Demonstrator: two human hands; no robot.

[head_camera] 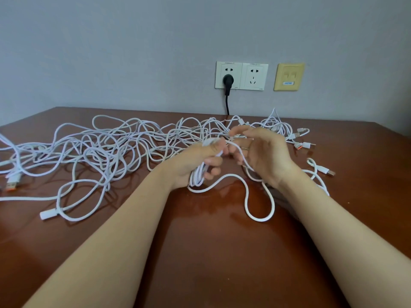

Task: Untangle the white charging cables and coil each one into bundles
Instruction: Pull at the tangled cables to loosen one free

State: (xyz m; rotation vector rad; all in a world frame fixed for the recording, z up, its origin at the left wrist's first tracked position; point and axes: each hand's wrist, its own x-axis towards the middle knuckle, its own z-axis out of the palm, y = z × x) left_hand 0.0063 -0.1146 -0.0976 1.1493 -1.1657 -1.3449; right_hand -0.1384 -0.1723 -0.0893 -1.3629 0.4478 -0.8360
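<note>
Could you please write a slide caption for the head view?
Mid-coil: left hand holds a part-wound coil while right hand guides its cable, tangle behind on table.

Two hands, the left hand [200,161] and the right hand [264,152], over one brown table [200,241]. One tangle of white cables [111,143] — too knotted to count. On the wall: two white sockets [254,76], one yellow plate [289,76], one black plug [228,81].

Bare arms: left forearm [124,218] and right forearm [333,218] uncovered down to the picture's bottom edge. The left hand [198,161] is bare with short nails. The right hand [264,152] is bare with a thin ring [245,148]; which finger is unclear.
</note>
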